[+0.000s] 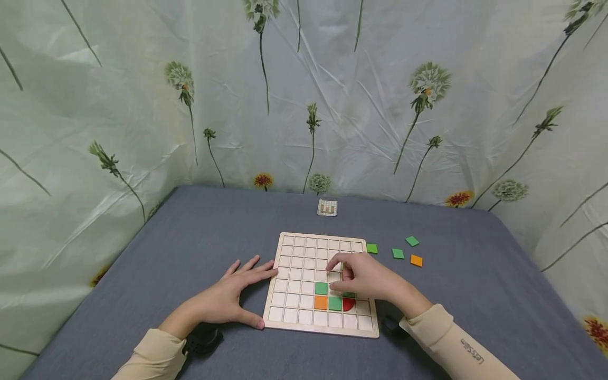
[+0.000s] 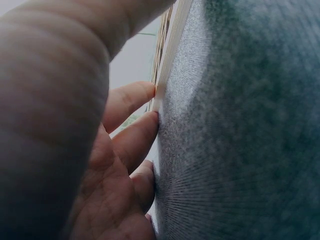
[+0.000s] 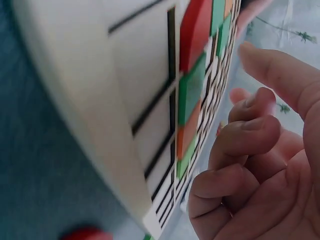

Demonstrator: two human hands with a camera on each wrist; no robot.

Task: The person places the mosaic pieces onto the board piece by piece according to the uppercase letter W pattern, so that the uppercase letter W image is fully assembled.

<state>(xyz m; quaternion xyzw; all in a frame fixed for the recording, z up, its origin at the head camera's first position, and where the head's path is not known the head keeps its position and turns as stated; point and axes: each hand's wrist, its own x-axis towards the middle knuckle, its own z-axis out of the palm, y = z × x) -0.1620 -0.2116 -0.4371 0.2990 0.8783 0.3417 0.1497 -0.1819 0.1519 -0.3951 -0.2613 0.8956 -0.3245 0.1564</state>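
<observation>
A pale wooden grid board (image 1: 292, 274) lies on the cloth. My left hand (image 1: 223, 298) is spread flat beside it, its thumb at the near left corner and fingertips against the left edge. Over the right half of the board hovers my right hand (image 1: 368, 277), fingers loosely bent, thumb apart from them and nothing between. Set in the grid are a green tile (image 1: 321, 288), an orange tile (image 1: 320, 302), another green tile (image 1: 335, 303) and a red rounded piece (image 1: 349, 304). Beyond the red piece, the right wrist view shows a second orange tile (image 3: 188, 135), partly hidden by my hand in the head view.
Loose on the cloth at the right are several green tiles (image 1: 398, 254) and an orange square (image 1: 416, 260). A small printed grid card (image 1: 327, 207) lies behind the board. Flower-patterned curtain (image 1: 304, 105) surrounds the table at the back and sides.
</observation>
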